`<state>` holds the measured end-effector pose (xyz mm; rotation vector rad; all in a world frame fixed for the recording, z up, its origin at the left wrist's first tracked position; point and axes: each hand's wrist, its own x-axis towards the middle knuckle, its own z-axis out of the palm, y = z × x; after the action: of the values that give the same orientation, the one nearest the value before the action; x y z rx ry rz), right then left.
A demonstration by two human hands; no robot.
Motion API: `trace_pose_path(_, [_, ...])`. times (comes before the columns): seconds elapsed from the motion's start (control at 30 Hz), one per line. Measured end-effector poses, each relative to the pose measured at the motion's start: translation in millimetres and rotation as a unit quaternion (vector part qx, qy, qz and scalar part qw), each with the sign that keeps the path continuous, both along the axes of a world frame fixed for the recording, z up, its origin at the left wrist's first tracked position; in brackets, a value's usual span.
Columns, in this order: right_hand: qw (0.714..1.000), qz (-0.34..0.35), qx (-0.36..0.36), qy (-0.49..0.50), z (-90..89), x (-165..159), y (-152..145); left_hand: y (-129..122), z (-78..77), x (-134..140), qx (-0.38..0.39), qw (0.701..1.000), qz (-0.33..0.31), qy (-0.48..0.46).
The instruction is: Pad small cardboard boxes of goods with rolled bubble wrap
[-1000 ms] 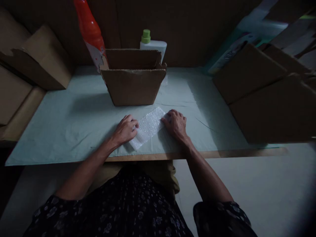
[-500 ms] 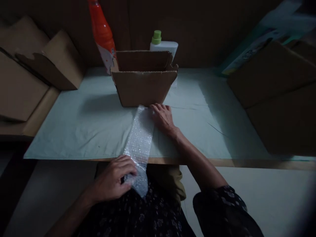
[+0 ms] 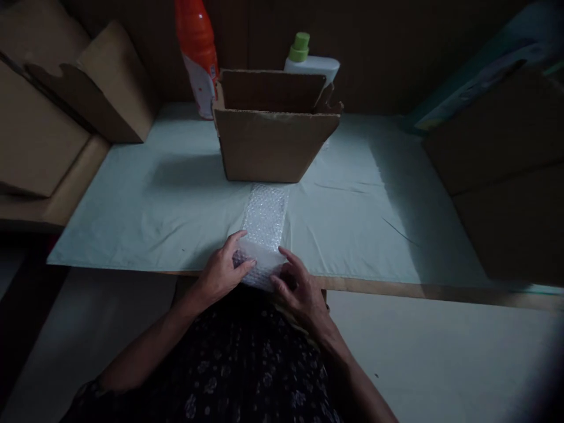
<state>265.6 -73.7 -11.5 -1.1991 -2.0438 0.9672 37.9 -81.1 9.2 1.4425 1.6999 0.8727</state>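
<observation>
Left hand (image 3: 222,270): thumb and forefinger stand well apart, curved about the left side of the bubble wrap (image 3: 264,217), gripping its near end; the thumb lies on top, the other fingers are hidden.
Right hand (image 3: 304,291): half curled at the right side of the same near end, gripping it, forefinger stretched along the edge and thumb on the wrap.
Tabletop: a pale green cloth (image 3: 343,235), lightly creased, with a brown strip of table edge (image 3: 374,286) showing below its hem.
Behind the wrap: a cardboard box (image 3: 268,147) stands open at the top; an orange bottle (image 3: 196,35) and a white bottle (image 3: 308,63) with a green cap rise behind it.
Sides: cardboard boxes (image 3: 39,135) at left; a dim carton (image 3: 511,211) at right, a teal container (image 3: 467,88) beyond it, blurred.
Light: dim, the back wall dark brown.
Wrap's place: between the hands, far part flat on the cloth, near end at the table edge.
Long axis: runs away from the body, far end pointing at the box's foot; whether they touch is unclear.
</observation>
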Motion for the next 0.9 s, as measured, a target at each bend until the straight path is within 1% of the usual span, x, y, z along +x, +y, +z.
trace_pose_path(0.07, [0.996,-0.068,0.039,-0.031,-13.4,-19,3,5,-6.0,0,-0.004,1.000,0.001,0.004])
trace_pose_path(0.1, [0.992,-0.090,0.064,-0.052,-17.7,-24,4,6,-7.9,-2,-0.011,1.000,0.000,0.002])
trace_pose_path(0.13, [0.988,-0.106,0.091,-0.070,-19.7,-26,6,7,-9.1,-3,-0.016,1.000,0.000,0.002])
trace_pose_path(0.2, [0.979,-0.116,0.143,-0.089,-16.7,-23,6,9,-10.2,-6,-0.018,1.000,0.008,0.013])
trace_pose_path(0.27, [0.972,-0.097,0.194,-0.095,-6.9,-17,3,9,-11.5,-8,-0.013,0.999,0.014,0.026])
trace_pose_path(0.3, [0.969,-0.073,0.215,-0.100,-1.6,-14,1,10,-12.6,-8,-0.009,0.999,0.014,0.030])
trace_pose_path(0.37, [0.964,-0.003,0.238,-0.118,5.6,-13,-4,12,-15.4,-8,-0.006,0.999,0.004,0.033])
trace_pose_path(0.43, [0.960,0.052,0.235,-0.141,5.6,-18,-7,12,-17.0,-8,0.002,0.999,-0.012,0.042])
trace_pose_path(0.47, [0.960,0.062,0.227,-0.150,3.3,-22,-8,11,-16.8,-9,0.018,0.998,-0.016,0.052])
trace_pose_path(0.5, [0.962,0.060,0.218,-0.155,0.4,-25,-8,8,-15.5,-10,0.045,0.997,-0.018,0.066])
trace_pose_path(0.57, [0.967,0.044,0.205,-0.143,-4.7,-30,-8,-1,-10.5,-14,0.126,0.986,-0.027,0.108])
trace_pose_path(0.63, [0.975,0.036,0.190,-0.114,-6.2,-32,-6,-14,-4.6,-20,0.202,0.967,-0.067,0.138])
trace_pose_path(0.67, [0.978,0.036,0.180,-0.098,-5.5,-32,-5,-20,-2.5,-23,0.222,0.960,-0.094,0.143])
trace_pose_path(0.73, [0.985,0.039,0.151,-0.080,-2.7,-30,1,-29,-1.8,-26,0.224,0.956,-0.129,0.140])
trace_pose_path(0.77, [0.987,0.037,0.137,-0.077,-1.3,-29,4,-30,-3.5,-26,0.211,0.959,-0.128,0.139])
trace_pose_path(0.83, [0.988,0.012,0.135,-0.078,0.3,-28,9,-27,-9.8,-23,0.181,0.968,-0.097,0.145])
trace_pose_path(0.9, [0.981,-0.040,0.170,-0.081,0.2,-26,11,-19,-17.1,-18,0.160,0.973,-0.064,0.151])
